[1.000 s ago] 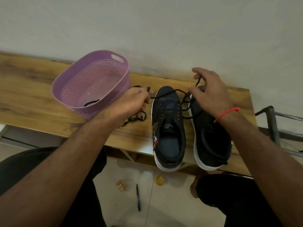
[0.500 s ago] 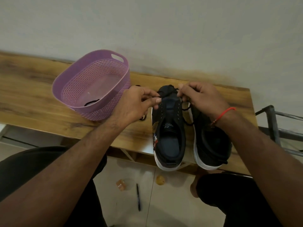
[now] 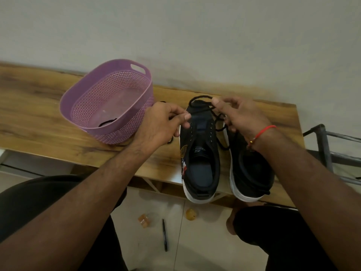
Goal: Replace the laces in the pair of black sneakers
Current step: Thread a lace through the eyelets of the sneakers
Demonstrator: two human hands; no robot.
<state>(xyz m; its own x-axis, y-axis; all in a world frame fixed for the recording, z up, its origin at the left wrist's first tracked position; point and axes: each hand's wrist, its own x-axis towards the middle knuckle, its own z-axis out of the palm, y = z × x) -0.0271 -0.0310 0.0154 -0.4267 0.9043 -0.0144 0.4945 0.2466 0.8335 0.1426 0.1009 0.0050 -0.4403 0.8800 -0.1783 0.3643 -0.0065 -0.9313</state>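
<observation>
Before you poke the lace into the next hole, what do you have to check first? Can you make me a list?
1. Left hand holds the black lace: ok, pinched.
2. Right hand holds the lace too: ok, pinched by thumb and finger.
3. Left sneaker sits flat on the table: ok, though its heel overhangs the edge.
4. Eyelets free to thread: ok, rows show as empty.
5. Lace tip ready: cannot tell, it is hidden by the fingers.
6. Lace free of knots: cannot tell, it loops by the right sneaker.
</observation>
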